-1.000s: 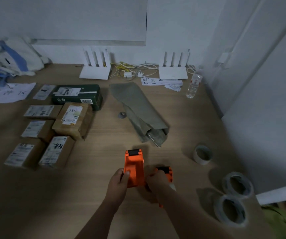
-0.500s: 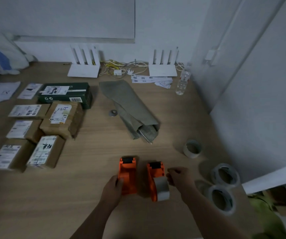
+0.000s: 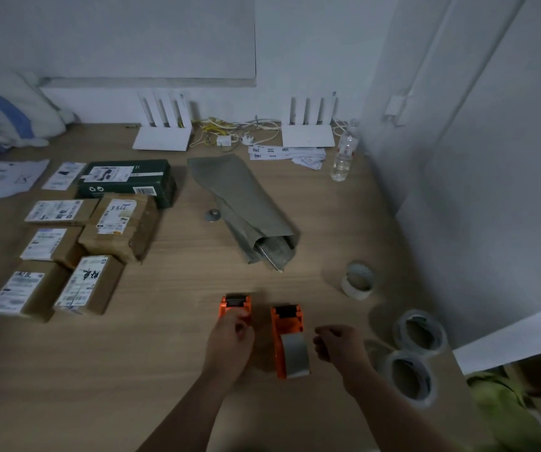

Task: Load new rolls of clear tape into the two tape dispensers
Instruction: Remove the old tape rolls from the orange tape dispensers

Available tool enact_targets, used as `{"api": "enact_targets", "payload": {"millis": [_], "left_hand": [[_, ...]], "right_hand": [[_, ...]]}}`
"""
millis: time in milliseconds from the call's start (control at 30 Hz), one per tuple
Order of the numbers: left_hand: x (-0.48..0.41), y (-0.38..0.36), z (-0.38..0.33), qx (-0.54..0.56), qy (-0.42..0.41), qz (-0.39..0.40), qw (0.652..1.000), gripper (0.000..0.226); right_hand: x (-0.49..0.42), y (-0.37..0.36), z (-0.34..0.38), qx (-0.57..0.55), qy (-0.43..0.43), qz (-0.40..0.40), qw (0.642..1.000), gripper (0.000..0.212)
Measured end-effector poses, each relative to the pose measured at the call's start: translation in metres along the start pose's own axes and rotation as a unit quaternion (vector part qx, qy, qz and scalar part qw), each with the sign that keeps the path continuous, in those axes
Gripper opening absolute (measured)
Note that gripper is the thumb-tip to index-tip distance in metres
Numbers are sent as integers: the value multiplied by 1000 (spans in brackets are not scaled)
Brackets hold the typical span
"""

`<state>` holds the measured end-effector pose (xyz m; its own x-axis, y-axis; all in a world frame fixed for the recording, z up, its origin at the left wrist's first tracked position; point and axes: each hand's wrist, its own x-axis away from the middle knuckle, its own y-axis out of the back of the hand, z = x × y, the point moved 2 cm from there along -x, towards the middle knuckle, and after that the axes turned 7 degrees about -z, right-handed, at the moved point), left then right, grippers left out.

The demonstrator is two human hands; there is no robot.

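Two orange dispensers side by side at the near table edge: left dispenser (image 3: 234, 305) under the left hand (image 3: 230, 340), fingers curled on it; right dispenser (image 3: 288, 337) untouched. Right hand (image 3: 340, 345) loosely curled, empty. Clear rolls (image 3: 420, 332) (light, slick; probably pinch the rim) lie near the right edge. Open wood ahead.

You worked in pretty dim light at a wooden table (image 3: 327, 203) pushed into a corner. Plain pale walls (image 3: 311, 50) sat behind and to your right, with a big flat grey panel (image 3: 115, 34) mounted on the back one.
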<state>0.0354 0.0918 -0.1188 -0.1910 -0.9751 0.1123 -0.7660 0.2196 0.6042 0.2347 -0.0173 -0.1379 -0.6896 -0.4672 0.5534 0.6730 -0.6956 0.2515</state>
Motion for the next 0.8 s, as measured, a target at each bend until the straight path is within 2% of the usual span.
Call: {"api": "enact_targets", "payload": {"millis": [100, 167, 267, 333, 800], "left_hand": [[12, -24, -5, 24, 71, 76, 994, 18], [22, -38, -7, 28, 118, 116, 986, 22], [35, -52, -7, 71, 178, 113, 975, 30], [41, -57, -8, 105, 203, 97, 969, 27], [50, -64, -15, 148, 167, 138, 965, 15]], "right_hand": [[-2, 4, -2, -4, 6, 10, 1000, 19], [-4, 8, -4, -2, 6, 14, 1000, 20], [-7, 14, -7, 3, 4, 22, 1000, 21], [-8, 19, -9, 4, 1, 22, 1000, 21], [-5, 29, -18, 6, -14, 31, 999, 21]]}}
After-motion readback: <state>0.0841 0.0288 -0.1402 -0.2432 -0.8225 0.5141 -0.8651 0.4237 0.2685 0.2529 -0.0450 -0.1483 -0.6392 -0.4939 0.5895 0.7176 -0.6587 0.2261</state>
